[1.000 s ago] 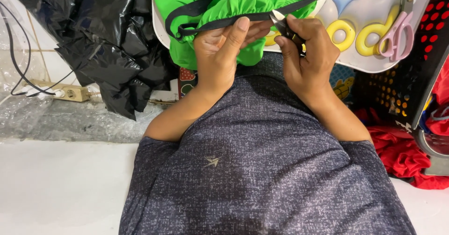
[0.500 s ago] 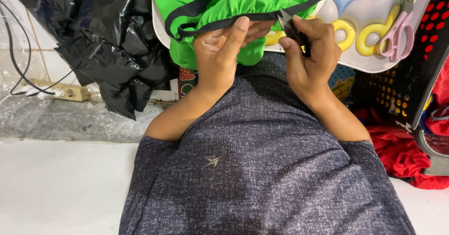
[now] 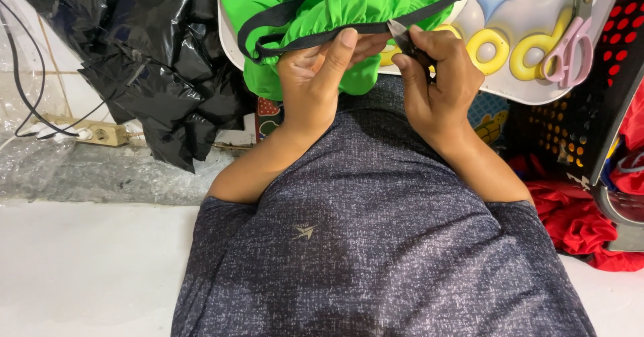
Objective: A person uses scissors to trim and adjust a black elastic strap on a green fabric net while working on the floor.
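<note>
A bright green garment (image 3: 349, 1) with black strap trim (image 3: 282, 41) lies bunched on a white board (image 3: 530, 35) across my lap. My left hand (image 3: 315, 82) pinches the black strap and the green cloth under it, thumb on top. My right hand (image 3: 439, 82) grips a small metal thread cutter (image 3: 401, 36), its pointed tip touching the strap right beside my left thumb. Both forearms rest over my dark grey speckled shirt (image 3: 376, 243).
Pink-handled scissors (image 3: 570, 48) lie on the board's right side. Crumpled black plastic bags (image 3: 147, 55) sit at the left, above a power strip (image 3: 87, 132) with cables. A black perforated basket (image 3: 577, 122) and red cloth (image 3: 577, 216) are at the right.
My right hand has shifted slightly, bringing the cutter's tip closer to my left thumb along the strap. The left hand and the garment have stayed put.
</note>
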